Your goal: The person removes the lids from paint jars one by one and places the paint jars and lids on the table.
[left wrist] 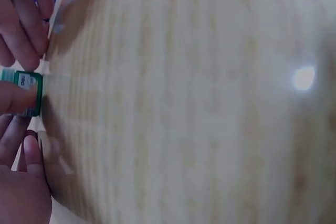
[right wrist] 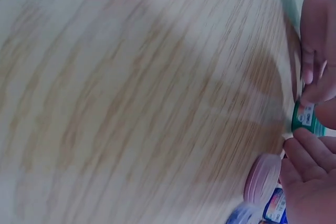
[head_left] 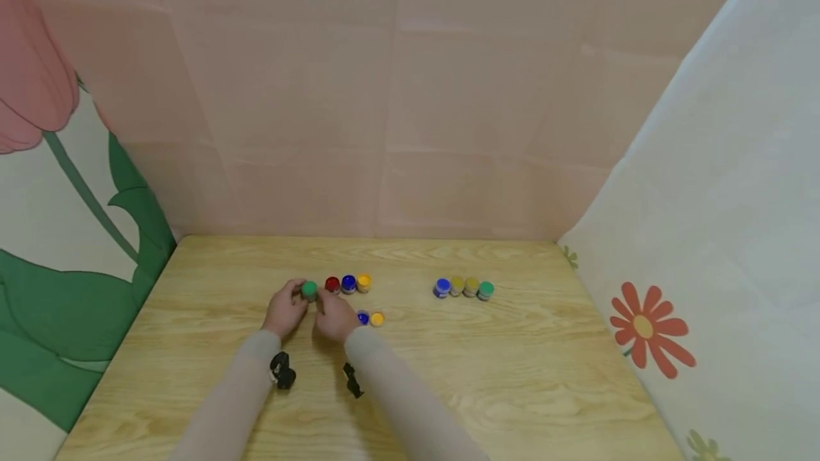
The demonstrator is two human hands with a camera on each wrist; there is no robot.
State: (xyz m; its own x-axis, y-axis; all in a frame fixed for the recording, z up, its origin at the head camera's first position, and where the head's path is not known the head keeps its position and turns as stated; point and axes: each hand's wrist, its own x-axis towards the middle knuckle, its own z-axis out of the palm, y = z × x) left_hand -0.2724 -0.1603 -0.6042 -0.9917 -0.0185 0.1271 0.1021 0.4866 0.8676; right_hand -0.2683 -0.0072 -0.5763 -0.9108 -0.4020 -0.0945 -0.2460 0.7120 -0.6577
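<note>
A small paint jar with a green top (head_left: 309, 291) is between both hands near the left of the table. My left hand (head_left: 286, 311) grips it from the left, and my right hand (head_left: 336, 315) pinches it from the right. In the left wrist view a thumb lies across the green jar's label (left wrist: 24, 81). The right wrist view shows fingertips from both hands against the green jar (right wrist: 306, 116). Just right of it, uncovered paint jars stand in a row: red (head_left: 332, 284), blue (head_left: 349, 283) and yellow (head_left: 364, 282).
A blue lid (head_left: 363, 318) and a yellow lid (head_left: 377, 319) lie beside my right hand. A pinkish lid (right wrist: 262, 178) shows in the right wrist view. Farther right stand a blue jar (head_left: 442, 288), two yellowish jars (head_left: 464, 287) and a green-topped jar (head_left: 486, 291).
</note>
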